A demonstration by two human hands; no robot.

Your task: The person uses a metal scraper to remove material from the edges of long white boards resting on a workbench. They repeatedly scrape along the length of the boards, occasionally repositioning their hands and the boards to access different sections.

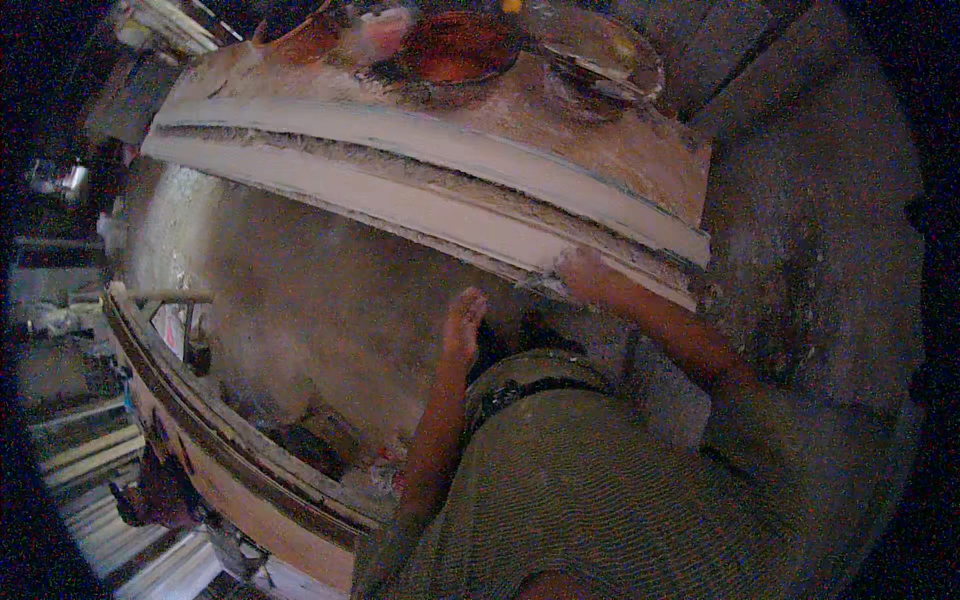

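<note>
A long wooden panel (pixel 560 130) lies across the far side, with two pale, putty-coated strips (pixel 400 195) running along its near edge. My right hand (pixel 585 270) rests on the near strip by its right end, fingers curled. A small pale bit shows at the fingertips, and I cannot tell if it is held. My left hand (pixel 463 325) hangs flat over the grey floor (pixel 300 290), holding nothing and touching nothing. My striped shirt fills the lower middle.
Two round bowls sit on the far side of the panel, one with reddish-brown contents (pixel 450 45) and a darker one (pixel 600 55). A long wooden frame (pixel 230 440) runs along the lower left. A metal can (pixel 60 180) stands at the far left. A rough grey wall (pixel 800 230) rises on the right.
</note>
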